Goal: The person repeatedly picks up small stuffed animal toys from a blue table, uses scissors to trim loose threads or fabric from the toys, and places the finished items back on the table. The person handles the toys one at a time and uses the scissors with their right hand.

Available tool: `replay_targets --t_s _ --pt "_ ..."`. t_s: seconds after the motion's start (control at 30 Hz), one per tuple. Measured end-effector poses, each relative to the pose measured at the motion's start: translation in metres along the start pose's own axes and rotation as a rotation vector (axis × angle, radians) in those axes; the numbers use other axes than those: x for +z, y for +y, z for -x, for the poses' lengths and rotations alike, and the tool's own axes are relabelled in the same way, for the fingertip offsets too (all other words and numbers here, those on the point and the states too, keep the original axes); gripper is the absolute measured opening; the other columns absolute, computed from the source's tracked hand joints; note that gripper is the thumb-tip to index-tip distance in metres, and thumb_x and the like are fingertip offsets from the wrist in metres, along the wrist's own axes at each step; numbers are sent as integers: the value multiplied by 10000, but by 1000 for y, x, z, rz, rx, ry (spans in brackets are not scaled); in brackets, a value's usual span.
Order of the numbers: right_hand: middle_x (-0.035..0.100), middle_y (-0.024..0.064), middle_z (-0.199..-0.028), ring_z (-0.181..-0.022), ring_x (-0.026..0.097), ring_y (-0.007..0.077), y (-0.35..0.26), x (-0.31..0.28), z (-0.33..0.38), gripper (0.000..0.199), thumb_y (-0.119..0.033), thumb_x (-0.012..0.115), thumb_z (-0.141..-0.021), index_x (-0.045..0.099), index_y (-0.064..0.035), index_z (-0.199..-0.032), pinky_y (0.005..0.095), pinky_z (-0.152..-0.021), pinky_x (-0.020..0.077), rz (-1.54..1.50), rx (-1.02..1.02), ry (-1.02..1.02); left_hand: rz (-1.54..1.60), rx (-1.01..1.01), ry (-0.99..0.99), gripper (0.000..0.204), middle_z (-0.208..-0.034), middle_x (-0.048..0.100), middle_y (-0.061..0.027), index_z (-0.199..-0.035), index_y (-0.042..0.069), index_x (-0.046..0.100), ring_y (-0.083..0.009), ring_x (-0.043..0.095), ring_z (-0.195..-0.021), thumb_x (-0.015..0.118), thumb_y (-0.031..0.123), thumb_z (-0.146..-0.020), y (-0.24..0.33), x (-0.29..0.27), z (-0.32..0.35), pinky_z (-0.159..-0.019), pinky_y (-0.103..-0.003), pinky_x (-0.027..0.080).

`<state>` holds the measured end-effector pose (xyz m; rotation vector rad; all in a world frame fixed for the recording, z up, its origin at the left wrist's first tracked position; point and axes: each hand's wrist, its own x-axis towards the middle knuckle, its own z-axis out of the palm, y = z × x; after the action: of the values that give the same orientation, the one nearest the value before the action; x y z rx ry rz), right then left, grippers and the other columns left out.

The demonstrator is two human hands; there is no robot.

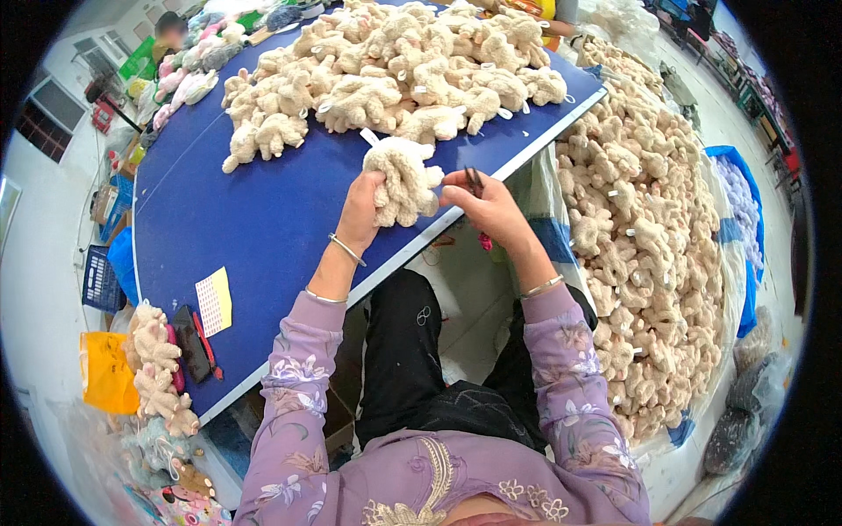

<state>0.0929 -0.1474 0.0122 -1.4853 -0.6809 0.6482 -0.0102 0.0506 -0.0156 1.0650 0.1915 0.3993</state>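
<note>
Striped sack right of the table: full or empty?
Full-looking: cream plush toys heap across the whole opening of the sack. How deep they go is hidden.

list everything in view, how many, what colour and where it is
table: one, blue, before the person
held toy: one, cream plush, above the table's near edge
toy pile: many, cream, table's far side
bulk toys: too many to count, cream, right
sack: one, white and blue, around bulk toys
blue bag: one, lilac contents, far right
label sheet: one, white-yellow, table's left
slim item: one, red, beside sheet
crate: one, blue, left
bag: one, orange, lower left
tool: one, dark-tipped, right of held toy
background clutter: mixed, uncountable
left grip: one, lilac sleeve, holding toy
right grip: one, lilac sleeve, holding tool
</note>
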Motion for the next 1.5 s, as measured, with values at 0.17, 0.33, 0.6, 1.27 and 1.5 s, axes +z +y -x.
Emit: replay_targets --t_s 0.17,0.33,0.6,1.27,1.5 --pt "608 48 -926 -853 551 100 31 1 -14 406 -252 715 -825 583 42 -1072 260 -789 461 -3 -122 -9 25 -13 -81 286 -1041 600 -79 -1131 -19 536 -149 604 -922 437 101 -891 -1 16 3 -805 -275 496" --pt "585 45 -1014 -886 536 98 10 7 -8 538 -116 752 -762 493 30 -1211 252 -777 461 -143 -159 37 -23 2 -119 377 -1090 584 -79 -1214 -15 488 -146 582 -982 448 18 -841 -1 14 4 -852 -281 476" --pt "578 -23 -837 -745 509 54 8 14 -6 251 -159 705 -785 601 -13 -960 215 -684 437 26 -110 -44 28 52 -84 265 -1061 644 -102 -1164 2 552 -185 648 -939 417 111 -966 -4 2 -1 -801 -310 535" --pt "532 -45 -787 -672 449 22 24 12 -10 265 -17 639 -786 579 -33 -1044 185 -585 399 30 -364 449 -115 -100 -186 478 -1204 566 -52 -1300 84 446 -166 571 -1019 602 325 -918 0 20 4 -739 -272 472" --pt "605 131 -985 -858 637 312 15 40 3 309 -11 617 -749 599 -74 -1051 345 -726 515 548 -588 186 8 -16 -34 422 -1119 601 -69 -1263 21 472 -155 618 -945 624 187 -906 1 19 4 -755 -297 534"
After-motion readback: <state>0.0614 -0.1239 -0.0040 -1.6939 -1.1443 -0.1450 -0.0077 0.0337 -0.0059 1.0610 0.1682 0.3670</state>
